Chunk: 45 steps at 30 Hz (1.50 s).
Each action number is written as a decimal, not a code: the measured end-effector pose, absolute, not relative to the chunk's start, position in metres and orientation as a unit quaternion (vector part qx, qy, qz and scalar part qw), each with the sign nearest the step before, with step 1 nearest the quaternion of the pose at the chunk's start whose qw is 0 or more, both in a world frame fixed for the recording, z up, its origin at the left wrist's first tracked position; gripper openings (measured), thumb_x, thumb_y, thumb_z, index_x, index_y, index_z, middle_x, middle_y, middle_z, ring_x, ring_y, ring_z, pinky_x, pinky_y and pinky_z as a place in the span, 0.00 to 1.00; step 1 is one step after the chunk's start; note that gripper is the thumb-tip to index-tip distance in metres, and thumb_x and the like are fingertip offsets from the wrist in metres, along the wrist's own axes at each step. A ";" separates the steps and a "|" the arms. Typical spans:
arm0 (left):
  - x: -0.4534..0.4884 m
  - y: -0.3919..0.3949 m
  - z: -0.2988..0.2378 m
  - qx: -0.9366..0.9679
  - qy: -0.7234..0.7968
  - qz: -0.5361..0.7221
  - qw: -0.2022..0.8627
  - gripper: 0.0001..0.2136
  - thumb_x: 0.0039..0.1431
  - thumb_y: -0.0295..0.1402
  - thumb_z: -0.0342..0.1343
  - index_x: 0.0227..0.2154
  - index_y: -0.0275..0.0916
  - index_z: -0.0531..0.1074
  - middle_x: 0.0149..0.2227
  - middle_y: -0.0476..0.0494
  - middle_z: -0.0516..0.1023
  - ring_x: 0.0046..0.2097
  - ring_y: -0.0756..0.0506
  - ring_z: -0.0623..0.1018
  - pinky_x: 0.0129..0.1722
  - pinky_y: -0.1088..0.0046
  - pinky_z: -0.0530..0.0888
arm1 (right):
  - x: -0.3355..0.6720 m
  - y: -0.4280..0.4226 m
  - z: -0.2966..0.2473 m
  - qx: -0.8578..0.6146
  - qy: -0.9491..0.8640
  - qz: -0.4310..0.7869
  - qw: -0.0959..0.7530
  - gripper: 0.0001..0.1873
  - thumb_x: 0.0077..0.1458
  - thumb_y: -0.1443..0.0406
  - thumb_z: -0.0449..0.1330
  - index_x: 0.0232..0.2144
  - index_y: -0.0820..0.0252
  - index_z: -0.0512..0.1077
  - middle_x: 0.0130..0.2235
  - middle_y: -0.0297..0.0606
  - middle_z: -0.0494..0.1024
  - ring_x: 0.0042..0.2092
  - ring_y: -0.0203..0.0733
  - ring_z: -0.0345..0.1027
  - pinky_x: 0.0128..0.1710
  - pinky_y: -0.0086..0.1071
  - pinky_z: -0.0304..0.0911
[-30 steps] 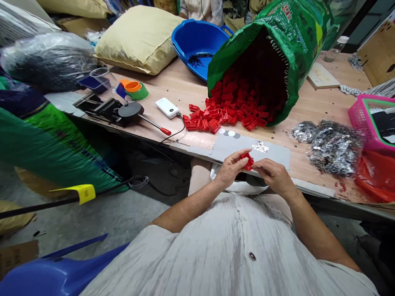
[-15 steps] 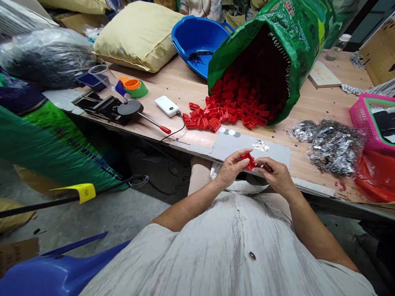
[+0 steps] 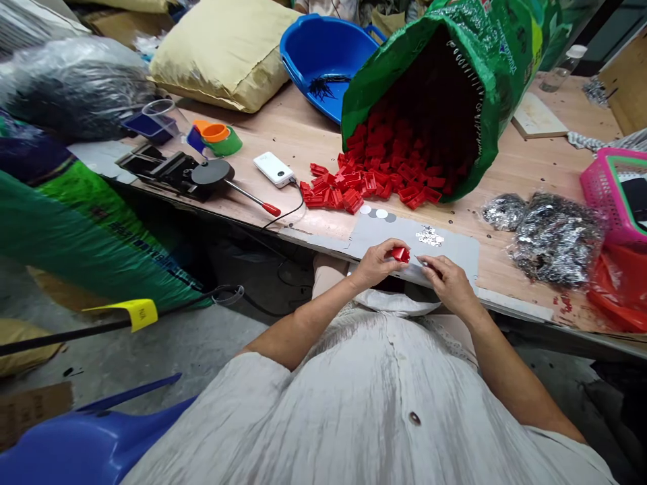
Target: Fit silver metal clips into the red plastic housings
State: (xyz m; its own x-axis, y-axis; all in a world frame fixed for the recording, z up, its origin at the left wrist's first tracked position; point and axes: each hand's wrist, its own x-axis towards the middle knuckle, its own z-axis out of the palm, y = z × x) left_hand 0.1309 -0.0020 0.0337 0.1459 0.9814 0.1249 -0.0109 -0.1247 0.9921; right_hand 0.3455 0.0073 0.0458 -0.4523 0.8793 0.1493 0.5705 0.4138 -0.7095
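Note:
Above the near edge of the table, my left hand (image 3: 380, 263) pinches a small red plastic part (image 3: 401, 254), its hollow side partly showing. My right hand (image 3: 447, 279) is a little to the right, thumb and fingers closed on a tiny thin metallic-looking piece (image 3: 420, 261), too small to make out fully. A narrow gap separates that piece from the red part. Beneath both hands lies a grey mat (image 3: 457, 252), with a little heap of shiny flat metal pieces (image 3: 429, 235) just beyond them. Farther off, a pile of red plastic parts (image 3: 371, 182) spills from a green sack (image 3: 488, 128).
Left on the table are a black clamp-like device with a red-tipped lever (image 3: 212, 172), a white power bank (image 3: 273, 169) and a tape roll (image 3: 227, 145). A blue basin (image 3: 303, 40) stands behind. Bagged metal parts (image 3: 556, 236) and a pink basket (image 3: 604, 195) are at right.
My hands have drawn slightly apart, so the right fingers no longer touch the red part. The left hand has turned the part and shifted a little left and up.

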 end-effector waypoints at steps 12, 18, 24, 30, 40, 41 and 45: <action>0.123 0.015 0.027 0.675 0.438 0.394 0.444 0.17 0.48 0.29 0.64 0.44 0.40 0.77 0.40 0.46 0.80 0.40 0.46 0.77 0.45 0.72 0.69 | 0.341 0.015 0.048 -0.440 -0.827 0.286 0.204 0.13 0.62 0.63 0.54 0.43 0.53 0.78 0.42 0.41 0.81 0.42 0.48 0.75 0.44 0.41 0.67; 0.122 0.016 0.025 0.673 0.436 0.397 0.447 0.17 0.49 0.32 0.64 0.45 0.40 0.78 0.42 0.45 0.81 0.42 0.45 0.78 0.46 0.72 0.70 | 0.340 0.016 0.049 -0.435 -0.837 0.273 0.191 0.13 0.62 0.64 0.54 0.43 0.55 0.78 0.42 0.42 0.81 0.43 0.48 0.75 0.44 0.41 0.67; 0.122 0.016 0.030 0.693 0.456 0.351 0.434 0.16 0.52 0.30 0.61 0.45 0.39 0.76 0.44 0.46 0.80 0.44 0.47 0.77 0.48 0.73 0.70 | 0.341 0.016 0.048 -0.434 -0.836 0.275 0.192 0.13 0.62 0.66 0.54 0.44 0.57 0.78 0.42 0.41 0.81 0.43 0.45 0.75 0.44 0.38 0.67; 0.120 0.018 0.029 0.698 0.453 0.348 0.432 0.15 0.52 0.32 0.62 0.44 0.38 0.75 0.43 0.46 0.80 0.43 0.47 0.77 0.46 0.73 0.70 | 0.342 0.019 0.050 -0.439 -0.824 0.304 0.188 0.13 0.62 0.66 0.55 0.42 0.56 0.78 0.40 0.39 0.81 0.41 0.43 0.75 0.43 0.36 0.67; 0.123 0.015 0.028 0.704 0.463 0.348 0.410 0.13 0.54 0.33 0.62 0.43 0.40 0.75 0.42 0.47 0.80 0.42 0.47 0.78 0.45 0.74 0.69 | 0.336 0.017 0.049 -0.451 -0.827 0.278 0.188 0.11 0.62 0.67 0.55 0.41 0.57 0.78 0.39 0.39 0.80 0.41 0.43 0.74 0.43 0.35 0.66; 0.123 0.014 0.029 0.704 0.465 0.348 0.409 0.13 0.54 0.33 0.62 0.43 0.40 0.75 0.41 0.47 0.80 0.42 0.47 0.78 0.45 0.74 0.70 | 0.333 0.016 0.048 -0.458 -0.826 0.270 0.186 0.11 0.62 0.67 0.55 0.41 0.57 0.77 0.39 0.39 0.80 0.41 0.43 0.74 0.43 0.35 0.66; 0.125 0.014 0.030 0.701 0.472 0.353 0.401 0.12 0.54 0.33 0.62 0.42 0.39 0.74 0.39 0.47 0.80 0.41 0.47 0.78 0.44 0.73 0.70 | 0.323 0.011 0.046 -0.489 -0.824 0.234 0.166 0.10 0.63 0.67 0.55 0.40 0.57 0.77 0.39 0.40 0.79 0.41 0.44 0.73 0.42 0.35 0.65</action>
State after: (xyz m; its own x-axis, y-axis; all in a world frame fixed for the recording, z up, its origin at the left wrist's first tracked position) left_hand 0.1249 0.0139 0.0299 0.3055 0.9450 0.1166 0.3784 -0.2329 0.8959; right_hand 0.3233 0.0106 0.0458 -0.4673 0.8830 0.0440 0.7278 0.4125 -0.5478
